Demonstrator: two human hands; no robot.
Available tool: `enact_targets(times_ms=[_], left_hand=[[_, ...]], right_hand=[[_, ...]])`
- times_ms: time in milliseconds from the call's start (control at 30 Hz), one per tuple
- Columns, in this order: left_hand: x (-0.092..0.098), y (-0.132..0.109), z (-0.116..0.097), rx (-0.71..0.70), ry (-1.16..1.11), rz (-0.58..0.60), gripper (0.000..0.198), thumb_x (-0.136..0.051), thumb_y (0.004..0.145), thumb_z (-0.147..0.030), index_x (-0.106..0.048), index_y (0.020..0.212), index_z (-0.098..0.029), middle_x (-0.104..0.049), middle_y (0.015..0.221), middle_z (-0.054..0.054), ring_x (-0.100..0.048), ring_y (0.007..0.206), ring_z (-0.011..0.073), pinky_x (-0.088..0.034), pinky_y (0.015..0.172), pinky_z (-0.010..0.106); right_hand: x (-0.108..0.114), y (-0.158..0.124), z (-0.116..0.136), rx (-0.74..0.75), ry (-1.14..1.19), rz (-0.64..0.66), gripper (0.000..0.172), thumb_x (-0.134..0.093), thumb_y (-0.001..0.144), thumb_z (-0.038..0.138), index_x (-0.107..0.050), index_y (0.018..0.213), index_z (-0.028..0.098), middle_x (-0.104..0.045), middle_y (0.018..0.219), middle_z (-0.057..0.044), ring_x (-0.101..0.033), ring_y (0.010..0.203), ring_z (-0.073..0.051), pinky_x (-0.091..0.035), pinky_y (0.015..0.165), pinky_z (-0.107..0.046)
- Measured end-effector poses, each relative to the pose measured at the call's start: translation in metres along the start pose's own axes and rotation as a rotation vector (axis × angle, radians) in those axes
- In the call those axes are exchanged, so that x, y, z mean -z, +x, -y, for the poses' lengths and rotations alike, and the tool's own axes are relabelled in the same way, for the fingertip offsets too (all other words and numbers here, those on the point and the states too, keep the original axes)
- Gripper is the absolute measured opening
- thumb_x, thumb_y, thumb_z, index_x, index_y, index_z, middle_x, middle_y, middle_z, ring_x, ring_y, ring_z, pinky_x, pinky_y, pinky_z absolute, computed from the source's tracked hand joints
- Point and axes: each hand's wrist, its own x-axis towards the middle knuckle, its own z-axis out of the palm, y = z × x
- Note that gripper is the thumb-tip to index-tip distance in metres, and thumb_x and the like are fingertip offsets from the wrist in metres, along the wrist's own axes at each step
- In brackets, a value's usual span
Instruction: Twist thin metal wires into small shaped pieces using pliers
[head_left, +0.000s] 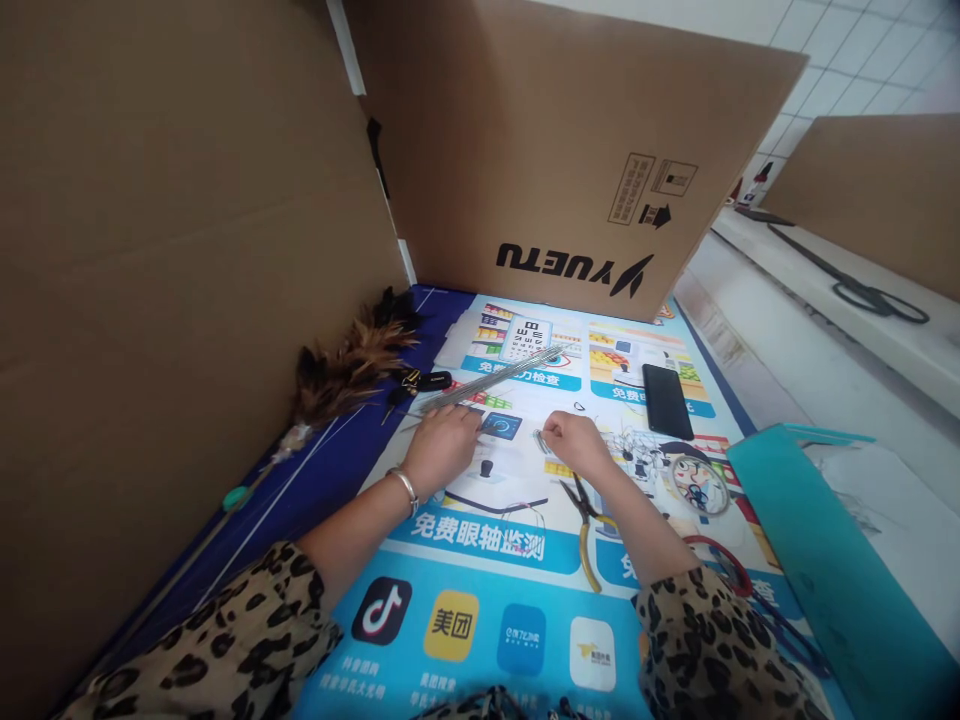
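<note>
1. Cardboard wall (187, 260) closes the whole left side. A second board (540, 130) stands across the back, so the poster (480, 560) is hemmed in on two edges.
2. Open room lies toward the near edge of the poster, around the app logos, and in the blue strip along the left wall.
3. Left hand (442, 448) rests knuckles up on the poster with its fingers curled under, at the near end of the rod bundle (496, 377). I cannot tell whether it grasps anything.
4. Right hand (576, 445) sits just beside it, its fingertips pinched on a small wire piece (541, 440), which lies low over the poster between the two hands.
5. Pliers (587, 525) lie under the right forearm, handles toward the person.
6. Phone (666, 400) lies flat beyond the right hand, well apart from it.
7. Duster (349, 362) leans along the left wall. Keys (427, 381) lie by its feathers, near the far end of the bundle.
8. Wire coil (701, 482) lies right of the right wrist, near the poster's right edge.
9. Bag (814, 550), teal, lies at the right edge with its mouth toward the back. Its contents are hidden.
10. Scissors (870, 292) rest on the white ledge beyond, far from both hands.
</note>
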Motion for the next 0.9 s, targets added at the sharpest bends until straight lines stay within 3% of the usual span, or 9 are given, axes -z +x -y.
enact_targets(times_ms=[233, 500, 700, 900], left_hand=[[0.001, -0.001, -0.001, -0.022, -0.019, -0.034, 0.016, -0.045, 0.081, -0.025, -0.058, 0.076, -0.017, -0.060, 0.081, 0.009, -0.052, 0.085, 0.0233, -0.036, 0.078, 0.037], [0.007, -0.001, -0.005, 0.001, -0.086, -0.095, 0.017, -0.047, 0.081, -0.028, -0.060, 0.082, -0.017, -0.060, 0.083, 0.009, -0.051, 0.088, 0.0234, -0.036, 0.079, 0.036], [0.009, -0.002, -0.011, -0.022, -0.182, -0.165, 0.020, -0.042, 0.084, -0.024, -0.061, 0.084, -0.017, -0.060, 0.082, 0.007, -0.051, 0.086, 0.0202, -0.036, 0.079, 0.034], [0.004, -0.002, -0.014, -0.053, -0.265, -0.188, 0.020, -0.043, 0.084, -0.023, -0.062, 0.082, -0.018, -0.061, 0.079, 0.005, -0.052, 0.082, 0.0179, -0.038, 0.076, 0.031]], right_hand=[[-0.005, -0.003, 0.013, 0.020, 0.082, 0.047, 0.015, -0.050, 0.077, 0.032, -0.060, 0.075, 0.022, -0.064, 0.071, 0.000, -0.057, 0.065, -0.012, -0.036, 0.056, -0.019], [-0.002, -0.004, 0.007, 0.007, 0.178, 0.137, 0.019, -0.046, 0.080, 0.034, -0.060, 0.085, 0.021, -0.063, 0.063, 0.002, -0.056, 0.049, -0.008, -0.038, 0.046, -0.017], [-0.006, -0.002, 0.009, 0.059, 0.081, 0.069, 0.013, -0.058, 0.071, 0.033, -0.062, 0.074, 0.021, -0.064, 0.069, 0.001, -0.056, 0.061, -0.010, -0.036, 0.052, -0.019], [-0.012, -0.005, 0.013, 0.082, -0.049, -0.004, 0.016, -0.056, 0.074, 0.035, -0.061, 0.073, 0.021, -0.063, 0.070, -0.001, -0.055, 0.066, -0.013, -0.033, 0.056, -0.021]])
